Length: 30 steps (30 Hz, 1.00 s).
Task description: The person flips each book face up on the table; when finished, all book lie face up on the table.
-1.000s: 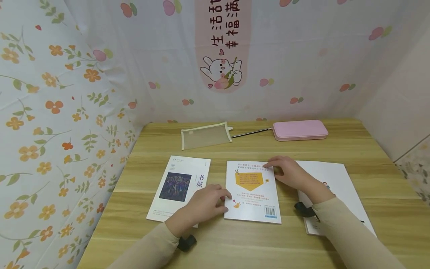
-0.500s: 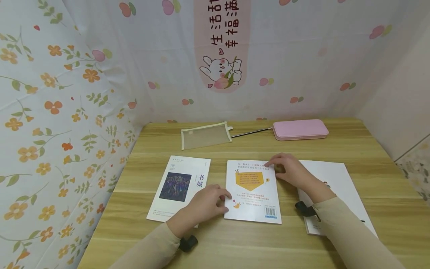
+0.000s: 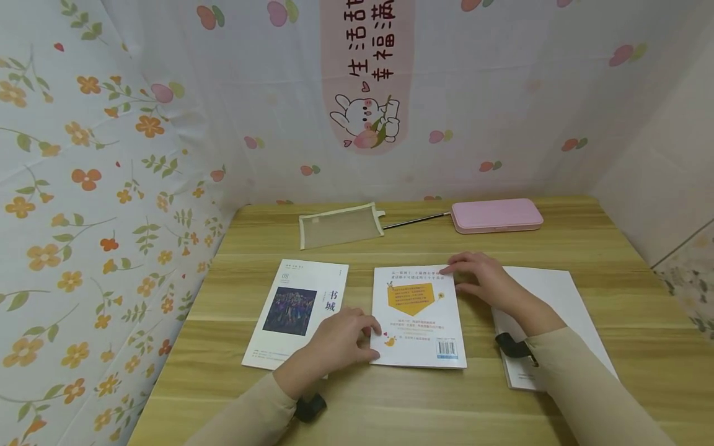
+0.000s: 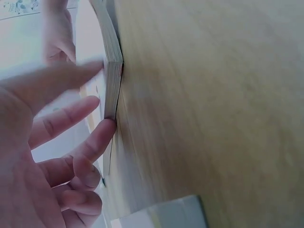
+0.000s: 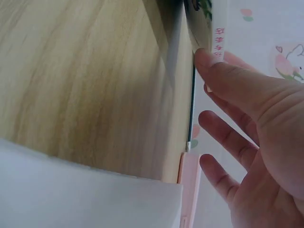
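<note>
A white book point(image 3: 414, 344) with an orange panel and a barcode lies in the middle of the table. My left hand point(image 3: 341, 339) is at its left side, fingers loosely bent. In the left wrist view a fingertip point(image 4: 105, 127) touches the page edges, and the thumb reaches toward the book's corner. My right hand point(image 3: 491, 284) pinches the book's upper right corner. In the right wrist view the thumb point(image 5: 237, 83) is against the book's edge, with the index finger mostly hidden behind it.
A magazine point(image 3: 287, 310) with a dark picture lies at left, partly under the left forearm. A larger white book point(image 3: 558, 303) lies at right beneath the right forearm. Behind are a mesh pouch point(image 3: 341, 228), a thin black rod point(image 3: 413, 222) and a pink case point(image 3: 496, 215).
The left thumb has come slightly nearer the front of the middle book. The right hand stays at the same corner, its fingers hardly shifted. The head view has moved slightly.
</note>
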{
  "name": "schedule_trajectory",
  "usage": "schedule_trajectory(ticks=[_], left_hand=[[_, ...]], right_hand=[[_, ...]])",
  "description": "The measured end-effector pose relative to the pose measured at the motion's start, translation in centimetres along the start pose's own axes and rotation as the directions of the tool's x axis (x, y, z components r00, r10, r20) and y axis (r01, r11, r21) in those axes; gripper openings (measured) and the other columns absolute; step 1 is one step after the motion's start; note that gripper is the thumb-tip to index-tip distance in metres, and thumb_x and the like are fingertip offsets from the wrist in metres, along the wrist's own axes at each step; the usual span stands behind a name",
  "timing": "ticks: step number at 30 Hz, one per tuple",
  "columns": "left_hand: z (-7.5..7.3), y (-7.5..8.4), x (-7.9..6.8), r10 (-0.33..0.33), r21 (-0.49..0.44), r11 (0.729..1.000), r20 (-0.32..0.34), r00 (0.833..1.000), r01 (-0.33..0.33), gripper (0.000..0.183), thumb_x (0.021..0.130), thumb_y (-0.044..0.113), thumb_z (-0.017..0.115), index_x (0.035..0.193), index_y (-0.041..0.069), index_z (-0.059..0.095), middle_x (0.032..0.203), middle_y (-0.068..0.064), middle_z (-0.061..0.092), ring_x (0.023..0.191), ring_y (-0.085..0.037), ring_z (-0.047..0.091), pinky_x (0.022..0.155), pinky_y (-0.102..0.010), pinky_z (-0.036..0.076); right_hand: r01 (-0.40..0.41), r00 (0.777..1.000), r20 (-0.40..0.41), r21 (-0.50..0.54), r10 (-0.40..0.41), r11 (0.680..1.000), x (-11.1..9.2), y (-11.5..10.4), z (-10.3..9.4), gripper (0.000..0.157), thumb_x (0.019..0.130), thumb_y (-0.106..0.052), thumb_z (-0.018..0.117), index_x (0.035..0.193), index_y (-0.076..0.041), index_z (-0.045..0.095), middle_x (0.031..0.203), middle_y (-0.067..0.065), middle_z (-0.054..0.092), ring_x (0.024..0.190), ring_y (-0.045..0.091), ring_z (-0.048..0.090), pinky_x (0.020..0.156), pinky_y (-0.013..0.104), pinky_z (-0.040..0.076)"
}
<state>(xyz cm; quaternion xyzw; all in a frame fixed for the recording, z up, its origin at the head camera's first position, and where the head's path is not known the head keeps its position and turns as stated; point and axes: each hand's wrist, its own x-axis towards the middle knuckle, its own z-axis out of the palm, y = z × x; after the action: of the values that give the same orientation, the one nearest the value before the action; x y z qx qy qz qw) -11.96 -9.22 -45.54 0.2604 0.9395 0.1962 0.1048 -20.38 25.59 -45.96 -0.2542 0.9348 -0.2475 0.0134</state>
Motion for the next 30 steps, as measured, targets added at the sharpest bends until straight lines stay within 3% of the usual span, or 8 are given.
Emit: schedule_trajectory(ticks=[6, 11, 15, 20, 26, 30], left_hand=[[0.0, 0.0, -0.2, 0.005, 0.049, 0.999, 0.01, 1.0, -0.006, 0.054, 0.068, 0.047, 0.094, 0.112, 0.027, 0.071, 0.098, 0.01, 0.062, 0.09, -0.007, 0.048, 0.069, -0.022, 0.043], [0.2, -0.1, -0.4, 0.004, 0.087, 0.996, -0.015, 1.0, -0.003, 0.062, 0.065, 0.048, 0.096, 0.115, 0.025, 0.067, 0.101, 0.009, 0.062, 0.09, -0.009, 0.049, 0.068, -0.023, 0.044], [0.4, -0.3, -0.6, 0.007, 0.114, 0.993, -0.054, 0.999, -0.001, 0.063, 0.067, 0.047, 0.093, 0.118, 0.024, 0.066, 0.102, 0.008, 0.06, 0.09, -0.009, 0.05, 0.069, -0.023, 0.045], [0.2, -0.6, -1.1, 0.029, 0.129, 0.992, -0.126, 0.992, -0.012, 0.051, 0.072, 0.043, 0.088, 0.116, 0.023, 0.069, 0.106, 0.007, 0.065, 0.095, -0.012, 0.056, 0.075, -0.027, 0.051], [-0.2, -0.8, -1.7, 0.056, 0.078, 0.996, -0.256, 0.965, -0.037, 0.035, 0.075, 0.035, 0.086, 0.106, 0.024, 0.075, 0.112, 0.009, 0.075, 0.096, -0.011, 0.06, 0.073, -0.027, 0.053], [-0.4, -0.9, -1.8, 0.074, 0.044, 0.997, -0.368, 0.927, -0.063, 0.028, 0.075, 0.031, 0.088, 0.101, 0.026, 0.078, 0.102, 0.013, 0.077, 0.084, -0.008, 0.054, 0.061, -0.02, 0.046]], right_hand=[[0.016, 1.0, 0.003, 0.003, -0.016, 1.0, -0.1, 0.3, 0.0, 0.04, 0.09, -0.008, 0.078, 0.129, -0.016, 0.073, 0.138, 0.013, 0.063, 0.131, 0.041, 0.055, 0.11, 0.067, 0.036], [0.014, 1.0, 0.001, 0.039, -0.014, 0.999, -0.2, 0.5, 0.0, 0.039, 0.092, -0.01, 0.077, 0.13, -0.017, 0.072, 0.138, 0.014, 0.063, 0.132, 0.042, 0.053, 0.11, 0.069, 0.033], [-0.013, 1.0, -0.002, 0.071, 0.013, 0.997, -0.2, 0.5, 0.0, 0.038, 0.093, -0.013, 0.076, 0.13, -0.019, 0.072, 0.138, 0.013, 0.062, 0.132, 0.041, 0.053, 0.11, 0.07, 0.032], [-0.022, 1.0, -0.02, 0.108, 0.024, 0.994, -0.1, 0.5, -0.2, 0.035, 0.095, -0.014, 0.074, 0.13, -0.02, 0.072, 0.137, 0.011, 0.062, 0.131, 0.038, 0.054, 0.11, 0.066, 0.036], [-0.014, 0.997, -0.079, 0.159, 0.027, 0.987, -0.1, 0.4, -0.9, 0.031, 0.095, -0.014, 0.074, 0.127, -0.017, 0.072, 0.135, 0.013, 0.064, 0.127, 0.038, 0.057, 0.107, 0.063, 0.042], [-0.054, 0.991, -0.109, 0.204, 0.077, 0.978, -0.2, 0.4, -1.5, 0.03, 0.098, -0.017, 0.072, 0.128, -0.019, 0.07, 0.138, 0.011, 0.064, 0.126, 0.036, 0.058, 0.104, 0.063, 0.045]])
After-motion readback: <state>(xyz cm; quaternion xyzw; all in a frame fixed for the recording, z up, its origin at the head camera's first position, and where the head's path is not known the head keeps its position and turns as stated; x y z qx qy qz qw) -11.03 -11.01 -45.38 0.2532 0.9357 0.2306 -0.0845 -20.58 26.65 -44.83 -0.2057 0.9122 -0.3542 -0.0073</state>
